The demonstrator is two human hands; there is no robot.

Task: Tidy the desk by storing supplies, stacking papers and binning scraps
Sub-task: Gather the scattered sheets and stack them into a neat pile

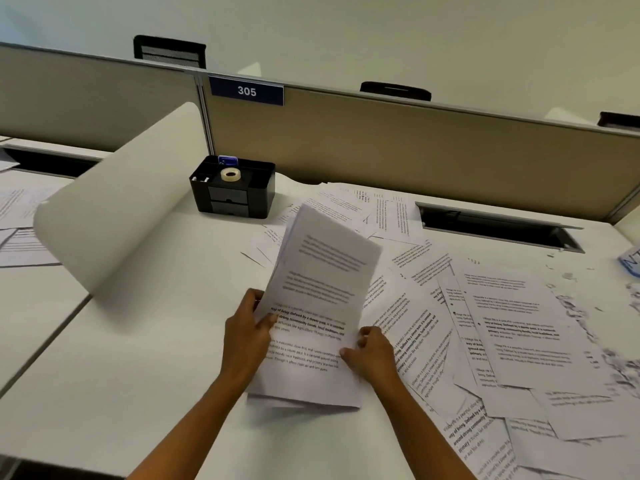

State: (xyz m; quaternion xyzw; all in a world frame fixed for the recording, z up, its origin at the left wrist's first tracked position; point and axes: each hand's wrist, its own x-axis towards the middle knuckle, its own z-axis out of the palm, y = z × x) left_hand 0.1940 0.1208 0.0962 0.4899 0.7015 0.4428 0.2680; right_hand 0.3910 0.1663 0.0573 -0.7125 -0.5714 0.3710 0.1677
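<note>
I count two hands on one stack of printed sheets (318,306), which stands tilted at the middle of the white desk (156,358). I cannot tell whether its lower edge touches the top. The left hand (247,327) grips the stack's 9 o'clock edge, thumb across the printed face and fingers hidden behind. The right hand (370,355) pinches the 4 o'clock edge with curled fingers.

From the stack, loose printed sheets (519,323) spread overlapping from 1 to 5 o'clock (too many and too layered to count). Torn scraps (620,358) lie at 3 o'clock along the frame's edge.

At 11 o'clock sits one black desk organizer (232,192) with two small drawers in its front. One roll of tape (230,174) lies on top, and one blue case (227,161) stands just behind the roll.

The partition (381,143) at 12 o'clock carries one number plate (246,91) reading 305. Three chair backs (169,51) show above it.
</note>
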